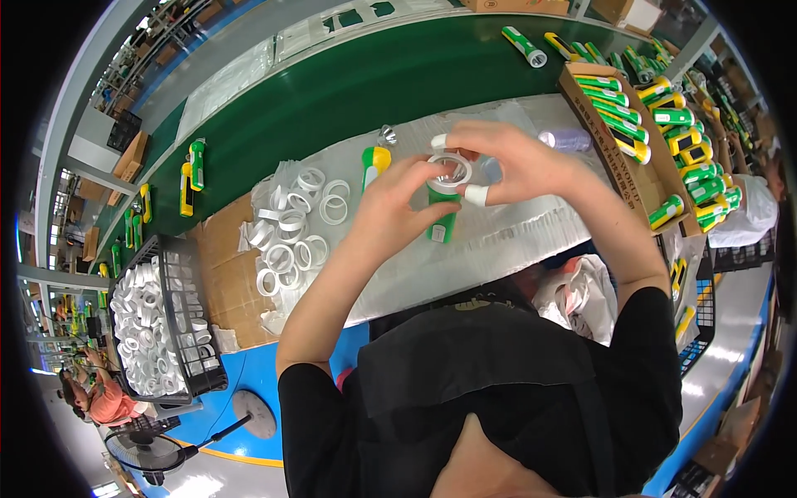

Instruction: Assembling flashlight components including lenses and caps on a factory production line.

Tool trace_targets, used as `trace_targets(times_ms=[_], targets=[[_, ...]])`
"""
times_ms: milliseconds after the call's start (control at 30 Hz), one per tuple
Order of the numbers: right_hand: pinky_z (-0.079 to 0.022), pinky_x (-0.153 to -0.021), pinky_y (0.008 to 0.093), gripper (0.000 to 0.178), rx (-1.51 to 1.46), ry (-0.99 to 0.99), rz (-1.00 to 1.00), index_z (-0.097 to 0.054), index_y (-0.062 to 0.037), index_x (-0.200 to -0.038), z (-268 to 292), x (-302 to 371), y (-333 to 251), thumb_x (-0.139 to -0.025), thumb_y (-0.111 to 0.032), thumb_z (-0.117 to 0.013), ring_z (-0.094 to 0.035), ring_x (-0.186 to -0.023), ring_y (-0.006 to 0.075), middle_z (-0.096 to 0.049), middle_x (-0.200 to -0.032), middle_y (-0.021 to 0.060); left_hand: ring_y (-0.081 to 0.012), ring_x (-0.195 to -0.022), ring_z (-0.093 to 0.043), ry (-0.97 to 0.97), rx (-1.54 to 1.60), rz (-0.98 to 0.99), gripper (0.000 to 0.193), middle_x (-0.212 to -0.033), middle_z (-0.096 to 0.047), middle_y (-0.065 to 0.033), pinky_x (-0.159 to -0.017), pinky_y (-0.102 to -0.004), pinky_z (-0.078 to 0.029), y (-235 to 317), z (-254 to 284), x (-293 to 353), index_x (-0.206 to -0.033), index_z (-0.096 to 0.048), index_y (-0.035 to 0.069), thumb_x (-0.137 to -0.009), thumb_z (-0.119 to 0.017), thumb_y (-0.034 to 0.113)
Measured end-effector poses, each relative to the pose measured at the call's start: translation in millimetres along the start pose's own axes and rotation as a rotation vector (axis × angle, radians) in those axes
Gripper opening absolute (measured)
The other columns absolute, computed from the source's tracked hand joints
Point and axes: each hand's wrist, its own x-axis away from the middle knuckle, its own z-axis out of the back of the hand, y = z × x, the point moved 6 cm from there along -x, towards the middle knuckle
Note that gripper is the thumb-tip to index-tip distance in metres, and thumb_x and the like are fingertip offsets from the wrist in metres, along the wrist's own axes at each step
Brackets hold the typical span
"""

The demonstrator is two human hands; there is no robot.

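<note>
A green flashlight [442, 226] stands roughly upright between my hands over the work surface, its head turned up toward me. My left hand [397, 197] is closed round the flashlight near its head. At the top, my right hand [523, 166] grips a white ring [467, 171] on the head between thumb and fingers; a shiny reflector shows inside it. White covers sit on some right fingertips. Just beyond my left hand lies a yellow-and-green flashlight part [376, 163], with a small silver reflector [387, 135] behind it. Loose white rings [290, 221] are heaped to the left.
A black crate [195, 332] full of white rings stands at left. On the right, a cardboard box [614, 158] holds finished-looking flashlights beside a stack of clear lenses [566, 139]. Several flashlights lie on the green belt [332, 108]. A fan [145, 448] stands lower left.
</note>
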Motion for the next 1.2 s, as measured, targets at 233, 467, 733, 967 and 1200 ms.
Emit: trace_targets(times_ms=[233,467,733,967,1200], targets=[[-0.048,-0.071,0.0391,0.041,0.180,-0.432,-0.073,-0.055,-0.0016,-0.105,2,-25,-14,-0.065,0.004,-0.063,-0.058,-0.083,0.0284,-0.054,-0.089,0.0118,-0.0263,-0.092,-0.065,0.028,0.146,0.137,0.044,-0.101,-0.067,-0.0084,-0.073,-0.0356,-0.053,-6,-11,5,-0.108,-0.060,0.012,-0.070,-0.082,0.011],[-0.045,-0.066,0.0401,0.028,0.262,-0.478,-0.103,-0.053,-0.0016,-0.092,-3,-27,-27,-0.066,0.005,-0.061,-0.058,-0.082,0.0327,-0.055,-0.087,0.0133,-0.0256,-0.087,-0.065,0.094,0.114,0.015,0.041,-0.097,-0.066,-0.0090,-0.069,-0.0336,-0.053,-2,-12,12,-0.105,-0.061,0.009,-0.070,-0.082,0.011],[-0.046,-0.059,0.0416,0.031,0.504,-0.333,-0.615,-0.057,0.0011,-0.084,-5,-28,-10,-0.070,-0.021,-0.073,-0.059,-0.066,0.0346,-0.056,-0.068,0.0166,-0.0227,-0.076,-0.062,0.107,0.077,0.014,0.039,-0.093,-0.065,-0.0067,-0.065,-0.0326,-0.051,-1,-9,9,-0.103,-0.063,0.009,-0.069,-0.082,0.011],[-0.047,-0.055,0.0423,0.058,0.348,-0.074,-0.083,-0.058,0.0009,-0.076,-17,-22,-6,-0.074,-0.055,-0.071,-0.059,-0.059,0.0332,-0.056,-0.061,0.0155,-0.0209,-0.073,-0.060,0.161,0.129,0.036,0.037,-0.088,-0.064,-0.0056,-0.064,-0.0333,-0.050,-15,-11,8,-0.102,-0.064,0.012,-0.068,-0.081,0.011],[-0.046,-0.059,0.0398,0.054,0.074,-0.127,-0.017,-0.052,-0.0026,-0.075,-4,-24,-8,-0.071,-0.052,-0.074,-0.058,-0.065,0.0322,-0.053,-0.065,0.0117,-0.0214,-0.076,-0.062,0.173,0.132,0.009,0.039,-0.088,-0.063,-0.0058,-0.064,-0.0333,-0.050,-8,-14,7,-0.103,-0.064,0.011,-0.068,-0.080,0.007]])
